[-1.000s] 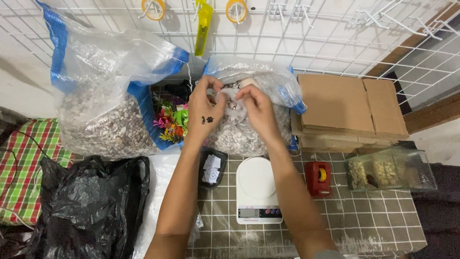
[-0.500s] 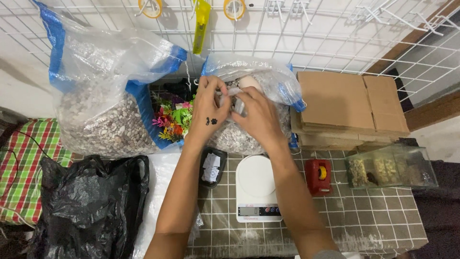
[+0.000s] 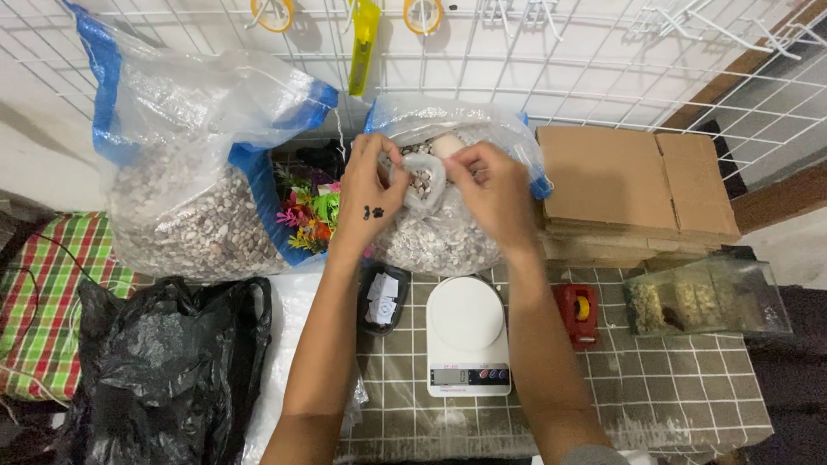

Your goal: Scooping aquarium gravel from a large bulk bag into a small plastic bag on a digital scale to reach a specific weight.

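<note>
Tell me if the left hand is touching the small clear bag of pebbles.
Touching. The head view shows the left hand with its fingers pinching the edge of the small bag, with no gap; the right hand grips its other side.

Left hand, right hand, fingers pinched.

The small clear bag is largely covered by the left hand and right hand. The scale display is too small to tell. The black bag runs off the near edge.
</note>
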